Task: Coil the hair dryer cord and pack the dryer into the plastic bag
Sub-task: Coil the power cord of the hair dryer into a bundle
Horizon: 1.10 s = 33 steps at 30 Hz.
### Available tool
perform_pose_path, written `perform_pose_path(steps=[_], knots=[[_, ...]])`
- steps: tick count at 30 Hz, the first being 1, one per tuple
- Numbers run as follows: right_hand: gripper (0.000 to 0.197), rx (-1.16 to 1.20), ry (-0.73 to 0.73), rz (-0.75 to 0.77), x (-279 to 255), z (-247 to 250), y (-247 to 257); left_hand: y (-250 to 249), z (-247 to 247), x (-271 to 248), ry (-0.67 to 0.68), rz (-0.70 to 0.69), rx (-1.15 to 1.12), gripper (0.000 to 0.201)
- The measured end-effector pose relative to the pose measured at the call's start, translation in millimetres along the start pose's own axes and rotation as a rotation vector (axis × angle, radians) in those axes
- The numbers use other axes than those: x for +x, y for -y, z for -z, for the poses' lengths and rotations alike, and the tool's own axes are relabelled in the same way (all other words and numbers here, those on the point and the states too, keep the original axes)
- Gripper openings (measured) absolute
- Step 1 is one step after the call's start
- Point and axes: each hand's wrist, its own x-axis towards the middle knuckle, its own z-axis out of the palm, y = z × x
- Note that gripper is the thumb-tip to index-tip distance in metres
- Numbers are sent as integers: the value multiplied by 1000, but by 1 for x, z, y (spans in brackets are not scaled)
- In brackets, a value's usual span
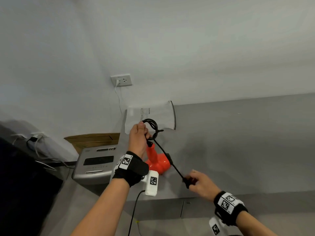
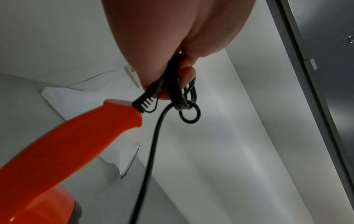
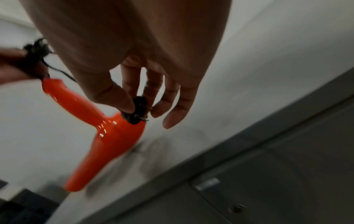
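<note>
An orange hair dryer [image 1: 157, 161] hangs nozzle-down onto the grey counter [image 1: 238, 142]. My left hand [image 1: 139, 138] grips several black cord loops [image 1: 150, 124] at the top of the dryer's handle [image 2: 67, 141]. The cord loops [image 2: 184, 94] bunch under my fingertips [image 2: 188, 72], with a small loop below. A taut cord strand [image 1: 168, 160] runs down and right to my right hand [image 1: 196, 181], which pinches the black plug [image 3: 139, 109] between thumb and forefinger. The dryer [image 3: 107, 128] shows behind the plug. A clear plastic bag [image 1: 150, 114] lies flat at the counter's far edge, beyond the left hand.
A wall socket [image 1: 121, 80] with a white cable plugged in sits above the bag. A grey machine [image 1: 95, 164] stands left of the counter, with cardboard [image 1: 92, 138] behind it. Cabinet doors [image 1: 221, 208] run below the counter's front edge.
</note>
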Motion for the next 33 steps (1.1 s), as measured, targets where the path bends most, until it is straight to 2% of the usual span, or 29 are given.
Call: perform_pose_path(steps=[2,5,8,11,13,18,20,22,26,29,31,33], knots=[[21,-45,34,-24,-13,1,-18,0,2,2,9,11,0,31],[16,-74,25,13,-28,8,-27,1,-1,-2,7,11,7,31],[10,-103,7,96,-45,25,-11,0,0,-2,-7,11,9,31],[3,-104,-34,206,-65,47,17,-2,6,5,-42,21,-1,31],[6,-170,-45,289,-80,65,45,-2,10,10,-72,20,-6,31],[14,-320,40,465,-106,96,119,-3,13,15,-94,44,-18,31],[10,-198,106,509,-103,98,141,0,9,10,-68,19,11,32],[10,86,182,507,-91,94,158,2,1,4,-32,7,33,32],[24,635,85,479,-48,65,174,5,-8,-10,62,15,39,28],[20,893,4,300,-20,40,180,5,-11,-15,87,71,1,28],[23,925,-41,170,-6,26,180,4,-13,-17,108,115,-56,27],[25,887,-148,58,6,18,178,3,-14,-19,122,91,-30,29]])
